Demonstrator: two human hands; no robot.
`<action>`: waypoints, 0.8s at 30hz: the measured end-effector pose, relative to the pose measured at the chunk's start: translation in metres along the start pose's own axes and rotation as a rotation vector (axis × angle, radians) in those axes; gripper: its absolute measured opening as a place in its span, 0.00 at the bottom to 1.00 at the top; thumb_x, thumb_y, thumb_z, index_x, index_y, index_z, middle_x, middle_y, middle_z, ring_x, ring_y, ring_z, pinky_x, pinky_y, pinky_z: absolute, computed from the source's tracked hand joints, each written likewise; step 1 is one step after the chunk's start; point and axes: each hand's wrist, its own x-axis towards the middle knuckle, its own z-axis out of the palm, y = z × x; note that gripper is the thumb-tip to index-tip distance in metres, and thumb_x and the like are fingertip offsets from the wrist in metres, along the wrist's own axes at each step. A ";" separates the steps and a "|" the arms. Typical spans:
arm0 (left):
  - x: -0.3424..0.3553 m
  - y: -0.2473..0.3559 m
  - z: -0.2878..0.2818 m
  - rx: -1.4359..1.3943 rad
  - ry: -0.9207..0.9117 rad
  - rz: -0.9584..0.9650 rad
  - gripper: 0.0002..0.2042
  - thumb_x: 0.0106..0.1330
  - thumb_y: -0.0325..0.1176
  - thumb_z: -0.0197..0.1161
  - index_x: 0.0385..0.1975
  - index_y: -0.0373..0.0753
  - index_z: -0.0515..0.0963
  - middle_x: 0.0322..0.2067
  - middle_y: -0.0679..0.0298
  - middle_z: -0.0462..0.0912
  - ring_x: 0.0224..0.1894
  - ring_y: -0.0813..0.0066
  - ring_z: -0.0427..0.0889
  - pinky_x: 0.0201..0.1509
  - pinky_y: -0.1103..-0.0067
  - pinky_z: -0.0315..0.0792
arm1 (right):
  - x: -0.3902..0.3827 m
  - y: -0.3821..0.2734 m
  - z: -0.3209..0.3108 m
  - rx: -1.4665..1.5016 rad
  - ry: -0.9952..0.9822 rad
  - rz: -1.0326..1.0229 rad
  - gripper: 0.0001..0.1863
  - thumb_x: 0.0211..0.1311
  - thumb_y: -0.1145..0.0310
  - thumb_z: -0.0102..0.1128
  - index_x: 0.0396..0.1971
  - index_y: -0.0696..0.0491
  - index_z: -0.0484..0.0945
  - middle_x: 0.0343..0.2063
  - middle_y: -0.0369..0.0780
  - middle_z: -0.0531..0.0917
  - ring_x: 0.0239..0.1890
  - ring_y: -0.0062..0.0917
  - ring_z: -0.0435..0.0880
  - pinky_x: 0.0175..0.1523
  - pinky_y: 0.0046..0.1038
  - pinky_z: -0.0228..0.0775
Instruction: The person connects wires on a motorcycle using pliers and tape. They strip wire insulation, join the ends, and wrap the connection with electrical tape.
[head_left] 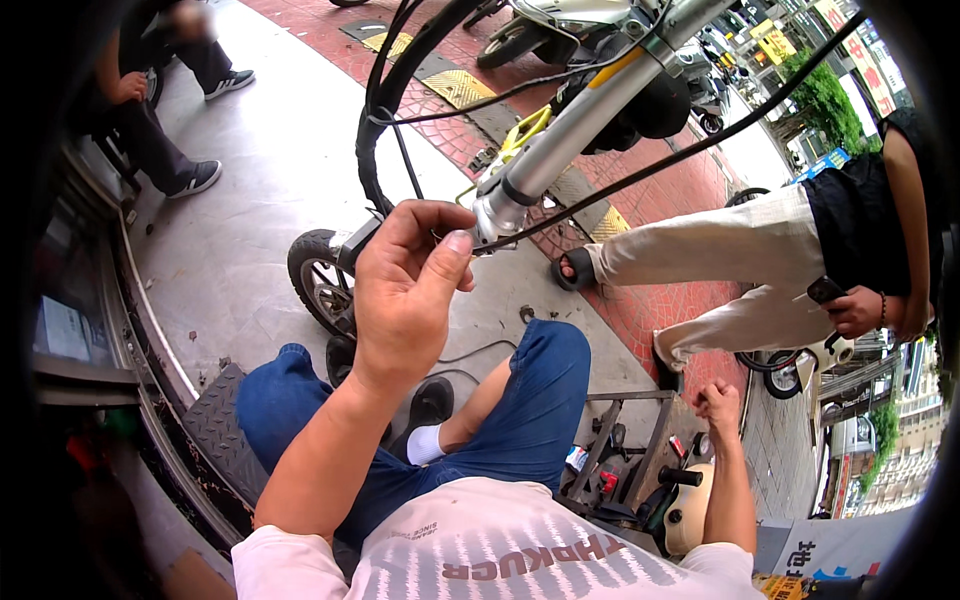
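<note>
My left hand (405, 285) is raised in front of me, thumb and fingers pinched together. A long black cable (640, 175) slants down from the upper right to these fingertips, and they appear to grip it. Just beyond them is the joint at the foot of a silver tube (575, 130), part of a small scooter or bike. Its small black-tyred wheel (318, 280) stands left of my wrist. My right hand (718, 405) is held up at the right with curled fingers, apart from the scooter; whatever it may hold is too small to make out.
Thick black cables (372, 150) loop beside the tube. A metal-framed tray (630, 430) with tools and small parts sits by my right knee. A person in pale trousers (740, 240) stands at the right holding a phone (826, 290). Another person's dark-trousered legs (150, 150) are at upper left.
</note>
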 end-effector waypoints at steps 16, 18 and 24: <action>-0.005 -0.006 0.017 -0.061 0.113 0.048 0.08 0.74 0.27 0.60 0.48 0.31 0.76 0.31 0.71 0.78 0.28 0.90 0.73 0.33 0.89 0.69 | -0.099 -0.288 0.314 1.363 -0.749 -0.175 0.08 0.68 0.69 0.53 0.38 0.58 0.76 0.35 0.44 0.85 0.33 0.30 0.84 0.42 0.31 0.79; -0.003 -0.012 0.012 -0.107 0.113 -0.048 0.08 0.74 0.28 0.62 0.47 0.31 0.77 0.30 0.69 0.78 0.26 0.88 0.74 0.30 0.88 0.70 | -0.091 -0.279 0.327 1.452 -0.834 -0.084 0.10 0.69 0.65 0.53 0.38 0.57 0.77 0.34 0.43 0.85 0.33 0.30 0.83 0.42 0.30 0.77; 0.005 0.002 -0.017 -0.167 0.001 -0.053 0.10 0.73 0.27 0.63 0.49 0.29 0.78 0.31 0.64 0.80 0.30 0.79 0.80 0.33 0.82 0.76 | -0.076 -0.260 0.298 1.346 -0.750 -0.183 0.10 0.70 0.64 0.55 0.34 0.55 0.76 0.33 0.43 0.83 0.32 0.30 0.82 0.40 0.31 0.75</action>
